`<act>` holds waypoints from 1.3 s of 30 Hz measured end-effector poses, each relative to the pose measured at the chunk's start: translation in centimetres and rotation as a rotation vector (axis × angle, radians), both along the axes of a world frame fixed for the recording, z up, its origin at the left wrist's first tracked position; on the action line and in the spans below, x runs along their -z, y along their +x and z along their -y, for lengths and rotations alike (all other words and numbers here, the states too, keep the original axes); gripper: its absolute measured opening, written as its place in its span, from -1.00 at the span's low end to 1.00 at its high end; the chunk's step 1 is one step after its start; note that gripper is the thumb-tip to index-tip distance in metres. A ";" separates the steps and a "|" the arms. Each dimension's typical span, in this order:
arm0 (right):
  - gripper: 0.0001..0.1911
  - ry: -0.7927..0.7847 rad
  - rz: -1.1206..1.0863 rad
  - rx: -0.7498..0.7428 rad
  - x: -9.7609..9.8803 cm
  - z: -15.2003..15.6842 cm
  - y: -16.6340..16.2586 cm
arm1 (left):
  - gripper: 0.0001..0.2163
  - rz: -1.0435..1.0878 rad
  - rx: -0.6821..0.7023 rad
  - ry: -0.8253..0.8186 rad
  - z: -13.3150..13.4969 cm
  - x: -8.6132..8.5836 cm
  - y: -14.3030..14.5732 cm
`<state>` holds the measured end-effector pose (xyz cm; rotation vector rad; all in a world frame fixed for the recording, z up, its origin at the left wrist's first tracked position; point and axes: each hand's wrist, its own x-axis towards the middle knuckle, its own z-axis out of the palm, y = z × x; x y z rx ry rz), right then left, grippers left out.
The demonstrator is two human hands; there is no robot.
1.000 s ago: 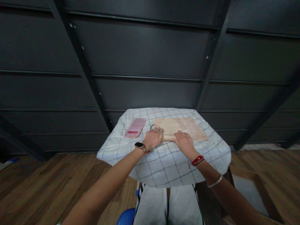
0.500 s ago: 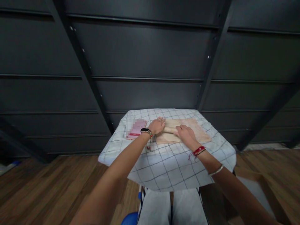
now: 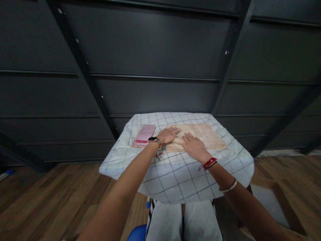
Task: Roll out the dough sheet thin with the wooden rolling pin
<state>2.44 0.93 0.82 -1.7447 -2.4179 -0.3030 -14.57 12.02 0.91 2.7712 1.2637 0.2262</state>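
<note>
A pale rolling pin (image 3: pixel 178 141) lies across a thin, light sheet of dough (image 3: pixel 187 128), and both ends of the pin are covered by my hands. My left hand (image 3: pixel 168 134) rests over its left end, open, with the fingers stretched out to the right. Flat on the right end is my right hand (image 3: pixel 194 145), also open, its fingers pointing forward and left. Under the dough is a beige-pink mat (image 3: pixel 213 137) with whitish patches that look like flour.
A pink book or box (image 3: pixel 145 134), partly pixelated, lies left of my left hand. A white checked cloth (image 3: pixel 175 174) covers the small table and hangs over its edge. Dark metal panels (image 3: pixel 160 47) rise behind. An open cardboard box (image 3: pixel 273 204) sits on the floor at right.
My right hand has moved slightly left and nearer to my body, flatter on the rolling pin. Less of the pin shows between the hands. The view has tilted a little.
</note>
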 end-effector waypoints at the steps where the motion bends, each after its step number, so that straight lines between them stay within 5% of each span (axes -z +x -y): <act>1: -0.53 0.020 0.002 0.004 0.1 0.5 -0.3 | -0.51 -0.017 0.020 -0.011 0.3 0.0 -0.1; 13: -0.54 0.123 0.077 0.116 1.8 4.2 -3.1 | -0.53 -0.086 0.018 0.114 3.9 0.0 -1.8; 19: -0.54 0.128 0.042 0.018 -0.2 4.5 -1.8 | -0.55 0.019 0.042 0.242 5.0 -0.1 -2.4; 25: -0.58 0.105 -0.048 -0.020 -3.0 1.5 3.3 | -0.52 0.035 -0.015 0.241 3.6 -1.9 0.3; 32: -0.67 -0.064 -0.172 -0.142 -1.1 -3.3 7.7 | -0.56 -0.052 -0.071 0.113 1.3 -1.0 3.8; 39: -0.49 -0.042 -0.108 0.122 0.1 -4.6 7.3 | -0.56 -0.072 -0.127 0.117 -1.1 -0.6 5.2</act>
